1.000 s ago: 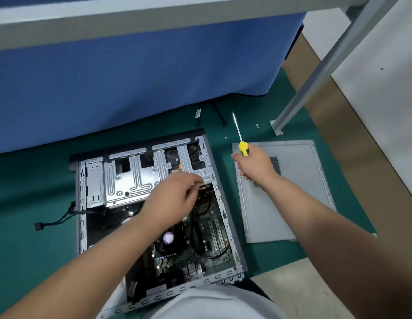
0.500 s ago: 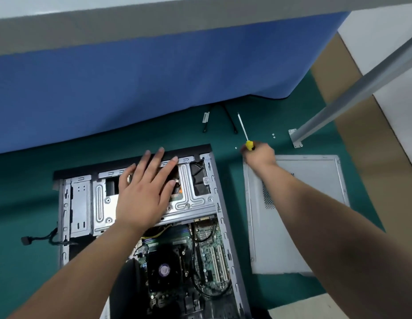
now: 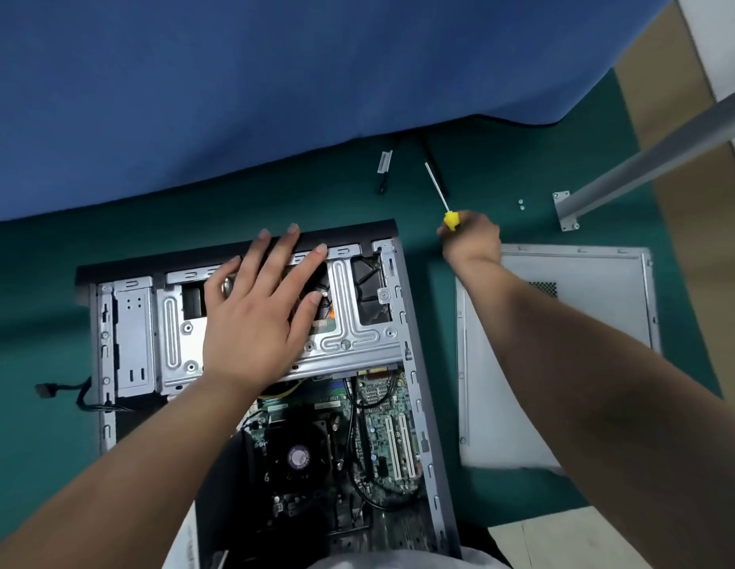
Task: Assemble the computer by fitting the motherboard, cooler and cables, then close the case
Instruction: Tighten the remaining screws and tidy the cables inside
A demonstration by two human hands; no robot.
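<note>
Open case [image 3: 415, 363] lay on green mat [image 3: 37, 466], motherboard [image 3: 382, 425] w/ black fan [image 3: 298, 457] inside. Left hand [image 3: 259, 318] lay flat on drive cage [image 3: 357, 334], fingers wide. Right hand [image 3: 472, 242] gripped yellow screwdriver [image 3: 451, 219] near side panel [image 3: 583, 322].

A dark green mat [image 3: 501, 166] covers the floor across the middle of the view. Along the far side hangs a wide blue cloth [image 3: 275, 84], its lower edge meeting the mat in a curved line. At the far right a grey metal leg [image 3: 661, 156] slants down to a small square foot plate [image 3: 566, 211] resting on the mat. To the right of the mat runs a tan strip of floor [image 3: 661, 84], with pale floor beyond it in the far right corner. At the near right edge lies a light beige floor panel [image 3: 534, 540].
</note>
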